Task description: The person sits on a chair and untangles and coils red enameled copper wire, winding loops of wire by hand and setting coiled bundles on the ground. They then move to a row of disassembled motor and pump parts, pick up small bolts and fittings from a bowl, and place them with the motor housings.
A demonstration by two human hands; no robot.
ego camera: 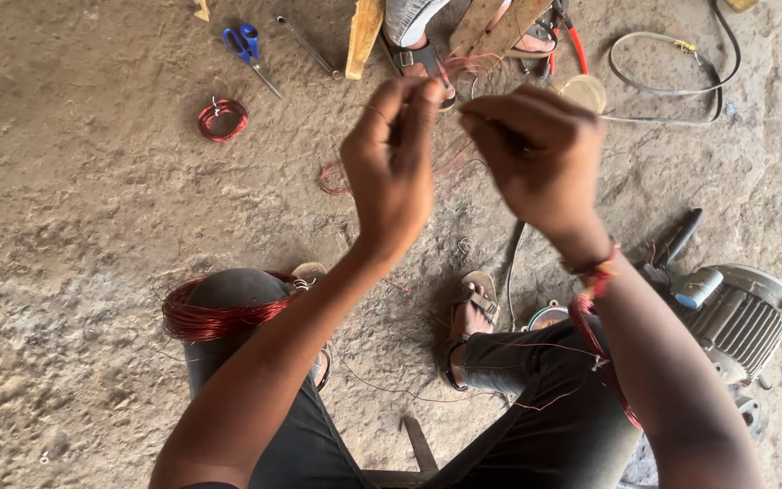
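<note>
Seen from above, two bare hands are raised over a dusty concrete floor (92,208). The left hand (391,167) and the right hand (536,158) are each pinched shut, thumb against fingertips, on a thin copper wire (452,107) that is stretched between them, seemingly so it can be kept taut; the strand itself is barely visible. A coil of red wire (214,315) is draped over the left knee, probably to keep it within reach, and more red loops (601,349) are hung around the right forearm. A small red coil (222,119) and blue-handled scissors (248,50) are lying further off. A grey electric motor (742,317) is resting at the right. Another person's sandalled foot (418,56) is seen opposite.
</note>
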